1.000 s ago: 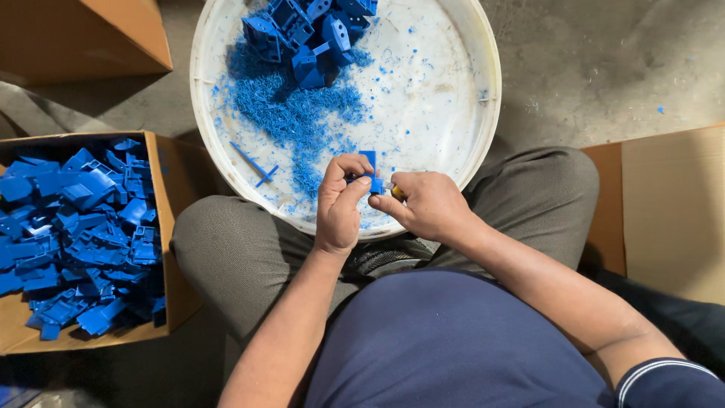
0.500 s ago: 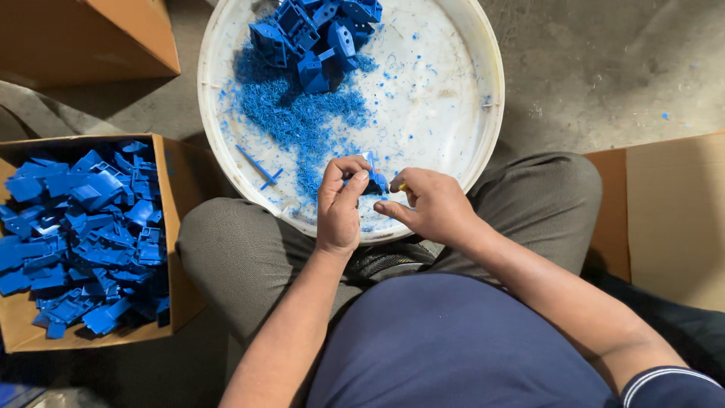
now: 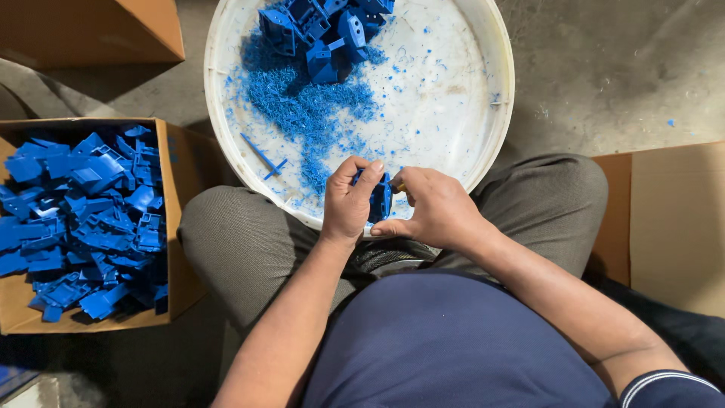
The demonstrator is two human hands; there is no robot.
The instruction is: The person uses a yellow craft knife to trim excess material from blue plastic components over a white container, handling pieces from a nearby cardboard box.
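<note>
Both hands closed on one blue plastic part (image 3: 380,201): left hand (image 3: 349,204), right hand (image 3: 434,211), over white tub (image 3: 495,68).

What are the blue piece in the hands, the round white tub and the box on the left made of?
Blue piece: looks like moulded plastic, matte; the matching blue shavings suggest trimming. White tub: probably plastic, smooth but scuffed, with a rolled rim. Box: brown cardboard, dull, with folded flaps. Left hand and right hand both grip the piece.
</note>
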